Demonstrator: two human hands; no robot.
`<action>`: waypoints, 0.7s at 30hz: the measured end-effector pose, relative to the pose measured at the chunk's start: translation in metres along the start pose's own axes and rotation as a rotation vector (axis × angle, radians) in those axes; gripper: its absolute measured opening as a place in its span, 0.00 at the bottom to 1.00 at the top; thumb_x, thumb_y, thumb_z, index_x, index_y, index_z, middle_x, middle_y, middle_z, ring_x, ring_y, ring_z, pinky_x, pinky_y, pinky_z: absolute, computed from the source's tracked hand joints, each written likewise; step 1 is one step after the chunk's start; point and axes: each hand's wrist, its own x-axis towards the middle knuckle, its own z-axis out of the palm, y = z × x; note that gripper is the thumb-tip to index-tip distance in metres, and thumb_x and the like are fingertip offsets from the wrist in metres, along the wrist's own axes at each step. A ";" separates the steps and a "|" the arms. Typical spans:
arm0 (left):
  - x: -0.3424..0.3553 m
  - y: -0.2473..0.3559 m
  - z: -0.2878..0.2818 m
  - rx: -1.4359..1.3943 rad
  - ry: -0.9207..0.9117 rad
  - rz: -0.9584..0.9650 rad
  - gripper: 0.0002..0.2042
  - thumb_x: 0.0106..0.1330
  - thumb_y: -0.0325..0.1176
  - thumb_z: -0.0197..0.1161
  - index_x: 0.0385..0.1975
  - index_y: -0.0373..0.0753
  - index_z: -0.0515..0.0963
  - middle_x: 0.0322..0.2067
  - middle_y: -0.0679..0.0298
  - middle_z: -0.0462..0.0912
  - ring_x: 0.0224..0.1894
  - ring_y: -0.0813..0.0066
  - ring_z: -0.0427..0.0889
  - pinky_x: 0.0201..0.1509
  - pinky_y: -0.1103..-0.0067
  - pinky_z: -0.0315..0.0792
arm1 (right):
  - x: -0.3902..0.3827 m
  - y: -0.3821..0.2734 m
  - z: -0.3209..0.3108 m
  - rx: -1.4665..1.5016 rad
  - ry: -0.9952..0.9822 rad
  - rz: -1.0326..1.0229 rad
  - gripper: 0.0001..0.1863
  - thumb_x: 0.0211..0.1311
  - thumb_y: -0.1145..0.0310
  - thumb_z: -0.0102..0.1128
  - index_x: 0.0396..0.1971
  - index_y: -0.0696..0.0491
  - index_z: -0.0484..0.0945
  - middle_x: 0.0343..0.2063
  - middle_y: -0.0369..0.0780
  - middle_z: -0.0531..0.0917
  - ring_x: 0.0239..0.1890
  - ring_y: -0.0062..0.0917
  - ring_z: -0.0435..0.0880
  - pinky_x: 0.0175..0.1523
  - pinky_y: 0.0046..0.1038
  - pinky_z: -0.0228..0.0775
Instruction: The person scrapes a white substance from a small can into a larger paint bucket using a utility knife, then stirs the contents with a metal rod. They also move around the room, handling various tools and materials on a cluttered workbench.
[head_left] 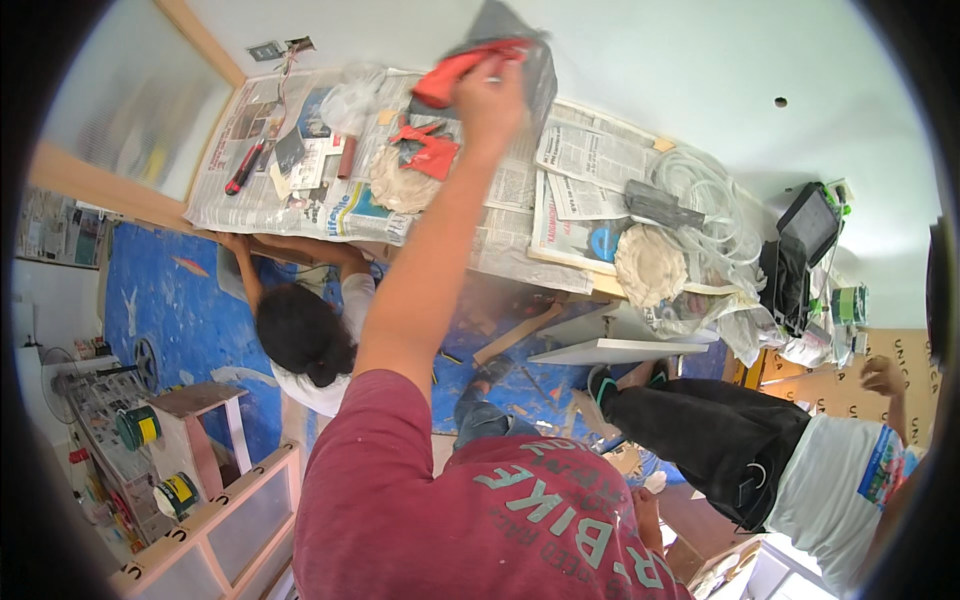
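At the left end of the table (490,240), which is covered in newspaper, lies a red-and-black hand tool (245,167), with a flat grey blade-like piece (290,150) beside it. Below the table edge a dark-haired person (305,335) crouches, arms reaching under it. Next come a short reddish-brown cylinder (347,157), a crumpled clear plastic bag (353,100) and a rough, cream-coloured round piece (400,188), with a crumpled red-and-dark scrap (432,157) on top.

Further right, my left grip (492,98) is raised at the far side of the table, clamped on a limp red-and-dark-grey bundle (500,47). The red part is bunched in my fingers; the dark part spreads above and to the right of them, in front of the pale wall (640,60). I cannot tell whether it touches the wall, or whether it is cloth or plastic. I judge the step in hand to be handling this bundle at arm's length; the next move calls for a firm hold and control of the loose dark end.

My right grip (648,512) is low beside my shirt, partly hidden; I cannot tell whether it is closed on anything. Beyond are a coil of clear tubing (715,200) and a standing person in black trousers (700,425).
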 end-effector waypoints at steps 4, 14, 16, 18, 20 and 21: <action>0.017 -0.037 -0.074 -0.392 -0.038 -0.525 0.20 0.72 0.41 0.58 0.60 0.42 0.79 0.39 0.62 0.87 0.28 0.76 0.79 0.34 0.78 0.77 | 0.021 0.055 0.010 -0.027 -0.014 -0.037 0.18 0.70 0.56 0.58 0.40 0.58 0.83 0.30 0.40 0.85 0.30 0.23 0.83 0.33 0.29 0.74; -0.087 -0.006 -0.131 0.073 -0.656 -0.775 0.28 0.70 0.40 0.61 0.70 0.42 0.67 0.46 0.59 0.85 0.30 0.73 0.84 0.30 0.78 0.79 | 0.041 0.108 0.038 0.011 0.042 -0.029 0.17 0.67 0.57 0.59 0.35 0.58 0.84 0.26 0.38 0.83 0.28 0.20 0.79 0.33 0.28 0.70; -0.150 -0.019 -0.134 -0.194 -0.942 -0.809 0.25 0.70 0.39 0.61 0.66 0.38 0.71 0.47 0.59 0.84 0.34 0.70 0.86 0.33 0.76 0.81 | 0.045 0.107 0.036 -0.016 0.037 -0.065 0.17 0.67 0.57 0.59 0.34 0.59 0.84 0.25 0.37 0.82 0.27 0.20 0.79 0.33 0.27 0.70; -0.216 -0.003 -0.125 -0.286 -1.301 -0.915 0.25 0.75 0.43 0.57 0.67 0.36 0.69 0.44 0.56 0.84 0.35 0.65 0.87 0.34 0.73 0.83 | 0.045 0.116 0.037 -0.041 0.052 -0.128 0.17 0.67 0.57 0.59 0.34 0.59 0.84 0.25 0.37 0.82 0.27 0.20 0.78 0.33 0.27 0.70; -0.312 -0.047 -0.118 -0.155 -1.628 -0.932 0.30 0.73 0.52 0.57 0.66 0.36 0.71 0.56 0.53 0.79 0.50 0.61 0.84 0.50 0.67 0.81 | 0.040 0.109 0.042 -0.031 0.056 -0.151 0.17 0.67 0.57 0.59 0.33 0.59 0.84 0.24 0.37 0.82 0.26 0.20 0.78 0.33 0.27 0.69; -0.367 -0.074 -0.119 0.054 -1.689 -0.721 0.33 0.71 0.53 0.59 0.67 0.34 0.69 0.61 0.51 0.76 0.58 0.55 0.79 0.59 0.64 0.75 | 0.036 0.102 0.048 0.010 0.050 -0.089 0.18 0.67 0.57 0.59 0.34 0.59 0.84 0.24 0.38 0.82 0.26 0.20 0.78 0.33 0.27 0.70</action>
